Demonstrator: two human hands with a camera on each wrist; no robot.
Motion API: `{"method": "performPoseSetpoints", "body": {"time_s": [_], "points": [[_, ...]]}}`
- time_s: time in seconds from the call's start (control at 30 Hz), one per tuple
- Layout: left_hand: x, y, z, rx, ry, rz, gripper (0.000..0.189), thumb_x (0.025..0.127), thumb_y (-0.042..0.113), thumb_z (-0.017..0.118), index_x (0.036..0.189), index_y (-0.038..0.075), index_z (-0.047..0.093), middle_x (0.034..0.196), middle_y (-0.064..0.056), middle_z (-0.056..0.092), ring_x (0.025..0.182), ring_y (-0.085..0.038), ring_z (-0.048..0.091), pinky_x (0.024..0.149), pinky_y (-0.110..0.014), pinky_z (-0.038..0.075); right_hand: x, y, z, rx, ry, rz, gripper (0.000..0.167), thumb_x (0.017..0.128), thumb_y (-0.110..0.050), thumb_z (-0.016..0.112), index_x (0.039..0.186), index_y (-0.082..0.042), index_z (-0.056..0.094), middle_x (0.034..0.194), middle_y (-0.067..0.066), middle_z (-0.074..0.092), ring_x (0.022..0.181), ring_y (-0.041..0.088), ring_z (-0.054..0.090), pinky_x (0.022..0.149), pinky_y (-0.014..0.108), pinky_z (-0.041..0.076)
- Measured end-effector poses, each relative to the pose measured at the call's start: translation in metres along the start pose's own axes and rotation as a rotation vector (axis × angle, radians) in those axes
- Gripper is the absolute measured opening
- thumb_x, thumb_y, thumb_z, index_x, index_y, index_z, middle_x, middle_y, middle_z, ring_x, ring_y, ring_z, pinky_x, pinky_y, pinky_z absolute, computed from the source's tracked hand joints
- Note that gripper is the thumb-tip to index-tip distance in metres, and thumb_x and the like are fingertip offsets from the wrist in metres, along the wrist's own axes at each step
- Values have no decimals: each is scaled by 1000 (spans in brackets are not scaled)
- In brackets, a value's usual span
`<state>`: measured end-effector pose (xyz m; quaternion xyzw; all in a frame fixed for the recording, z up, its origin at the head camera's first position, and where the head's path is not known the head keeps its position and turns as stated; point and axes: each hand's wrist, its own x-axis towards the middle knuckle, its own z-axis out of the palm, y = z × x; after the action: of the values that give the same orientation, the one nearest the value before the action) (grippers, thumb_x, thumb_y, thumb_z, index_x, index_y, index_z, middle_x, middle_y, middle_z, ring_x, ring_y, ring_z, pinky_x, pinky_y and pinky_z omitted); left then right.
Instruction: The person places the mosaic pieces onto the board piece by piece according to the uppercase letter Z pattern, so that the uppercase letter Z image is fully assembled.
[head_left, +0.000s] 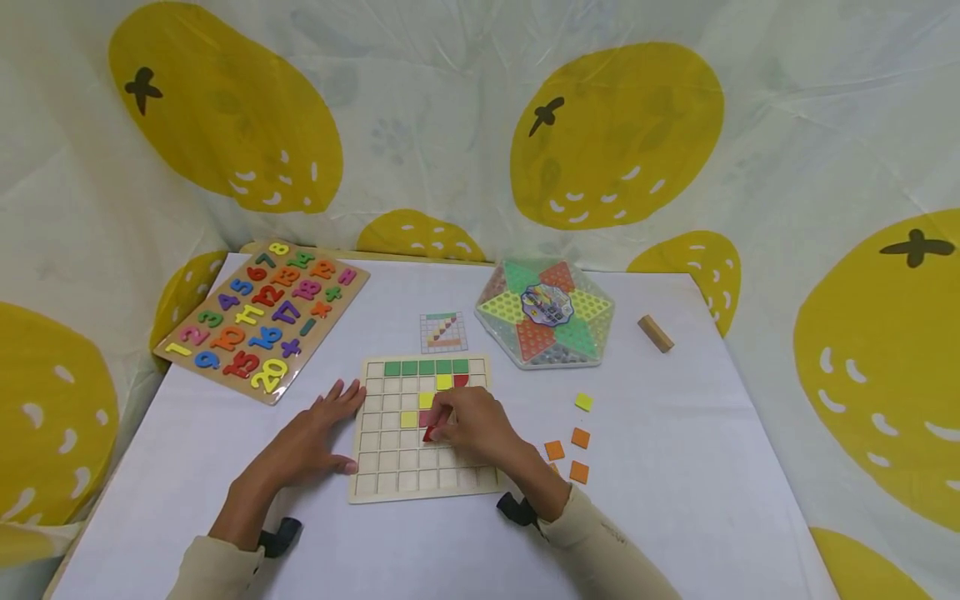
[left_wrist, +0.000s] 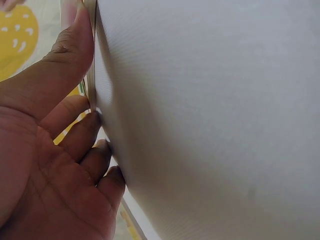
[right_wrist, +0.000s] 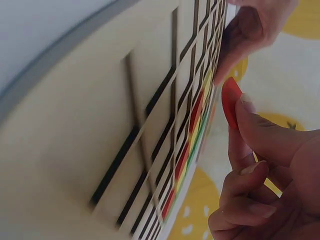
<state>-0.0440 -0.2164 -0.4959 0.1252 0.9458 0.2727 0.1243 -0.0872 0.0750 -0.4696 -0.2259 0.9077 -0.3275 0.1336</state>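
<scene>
A wooden grid board (head_left: 388, 483) lies on the white table. Along its top row sit several green tiles (head_left: 427, 367), with yellow tiles (head_left: 408, 419) and red tiles (head_left: 461, 381) in slanting lines below. My right hand (head_left: 480, 425) is over the board's middle and pinches a red tile (right_wrist: 230, 102) between thumb and fingertip. In the right wrist view this tile has a curved edge and is held off the board surface. My left hand (head_left: 311, 437) rests at the board's left edge, thumb and fingers spread and touching that side. Some squares are hidden under the right hand.
A printed pattern card (head_left: 443, 332) lies behind the board. Right of the board are a yellow tile (head_left: 583, 402) and several orange tiles (head_left: 580, 437). A number puzzle board (head_left: 262, 321), a hexagonal game box (head_left: 546, 312) and a small wooden block (head_left: 656, 333) stand farther back.
</scene>
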Motion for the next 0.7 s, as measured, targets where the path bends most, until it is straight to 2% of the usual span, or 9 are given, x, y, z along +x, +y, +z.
{"method": "performPoseSetpoints", "body": {"time_s": [0.23, 0.43, 0.7], "points": [[0, 0, -1, -16, 6, 12, 121, 65, 29, 101, 166, 12, 36, 175, -12, 28, 164, -43, 18, 130, -67, 21, 18, -16, 21, -74, -65, -3, 22, 86, -14, 89, 79, -26, 72, 68, -15, 61, 69, 1, 56, 61, 21, 46], [1, -1, 0, -23, 10, 21, 121, 65, 29, 101, 166, 12, 36, 175, -12, 29, 164, -43, 19, 131, -66, 21, 25, -23, 32, -183, -54, -22, 23, 90, -14, 84, 77, -25, 69, 69, -14, 58, 69, 4, 53, 57, 20, 41], [0, -2, 1, -19, 18, 20, 121, 64, 29, 101, 165, 11, 37, 174, -13, 30, 164, -44, 20, 130, -66, 22, 28, -27, 35, -219, -37, -20, 23, 91, -16, 85, 76, -24, 69, 74, -13, 58, 74, 6, 54, 57, 21, 42]]}}
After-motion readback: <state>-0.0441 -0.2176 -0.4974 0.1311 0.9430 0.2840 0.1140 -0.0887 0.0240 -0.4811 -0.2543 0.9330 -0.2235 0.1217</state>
